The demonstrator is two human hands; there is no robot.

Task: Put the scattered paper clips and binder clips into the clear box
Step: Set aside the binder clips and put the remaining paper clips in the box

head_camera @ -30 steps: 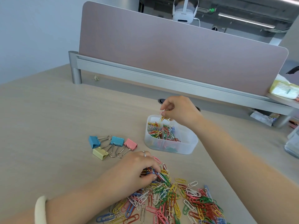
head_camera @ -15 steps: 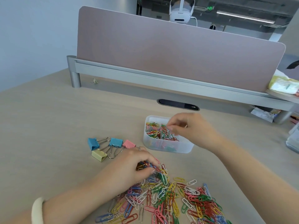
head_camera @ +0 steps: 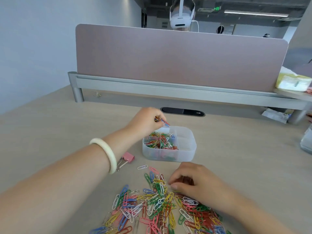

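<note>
Clips are lying all over my near desk (head_camera: pixel 50 141), and I am reading them left to right. My left forearm is crossing the view from the lower left, a pale bangle (head_camera: pixel 105 153) circling the wrist. Just right of the bangle one pink binder clip (head_camera: pixel 128 157) is sitting on the desk, its wire handles pointing toward me and left; my arm is hiding whatever lies left of it, so I am counting one binder clip only. My left hand (head_camera: pixel 146 121) is pinching a small bunch of paper clips (head_camera: pixel 160 120) over the box's far left corner, the bunch slanting down and right toward the box (head_camera: pixel 185 154).

That clear box is standing past the pile, its long axis running left to right. Its left compartments are holding a tangle of coloured clips; the right ones are looking bare. I am seeing dividers but cannot count the compartments surely.

Nearer me, the pile (head_camera: pixel 160 208) is sprawling across the desk, clips pointing every way, too many to count. One white clip (head_camera: pixel 142 167) is lying apart at the pile's far edge, pointing left to right.

My right hand (head_camera: pixel 194 184) is curling, fingertips down, on the pile's right side; I cannot tell whether it is gripping anything.
</note>
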